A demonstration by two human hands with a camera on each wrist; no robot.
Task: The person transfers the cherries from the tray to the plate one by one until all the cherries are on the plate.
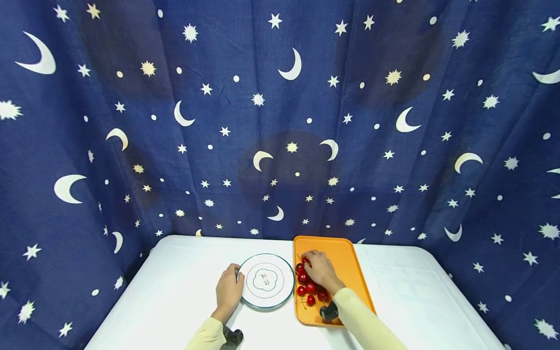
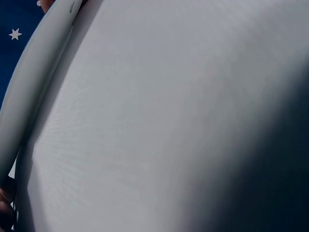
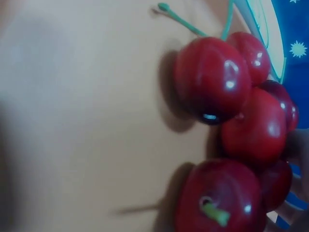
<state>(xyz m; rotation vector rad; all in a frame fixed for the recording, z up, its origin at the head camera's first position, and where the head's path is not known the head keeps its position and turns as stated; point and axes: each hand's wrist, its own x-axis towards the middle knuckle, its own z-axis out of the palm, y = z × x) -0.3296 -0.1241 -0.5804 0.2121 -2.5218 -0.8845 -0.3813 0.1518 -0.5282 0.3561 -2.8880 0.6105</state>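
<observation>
Fingers, right hand (image 1: 321, 270): bent over one cherry (image 1: 306, 260) near the left edge of the tray, fingertips on the far side, thumb on the near side. Cannot tell whether the pinch has closed. Fingers, left hand (image 1: 229, 289): curled round the plate's left rim, holding it, thumb nearer the middle.

Count: seven cherries made out in the head view, that one included; others may lie under the hand. The remaining six cherries (image 1: 311, 288) form a loose cluster down the left side of the tray, from beside the right thumb toward the near left corner. At least two green stems in the right wrist view.

One plate (image 1: 279, 268), white, dark rim, line pattern in the middle, just left of the tray's left edge. One orange tray (image 1: 345, 262), its far edge by the table's far edge.

Pose: right forearm comes in from the near side, slanting leftward across the tray's near right part, palm down. Left forearm slants rightward from the near edge. Two pale yellow sleeves (image 1: 369, 318), two dark wrist devices (image 1: 329, 311). One table (image 1: 183, 282), white; starry curtain (image 1: 227, 107) behind.
</observation>
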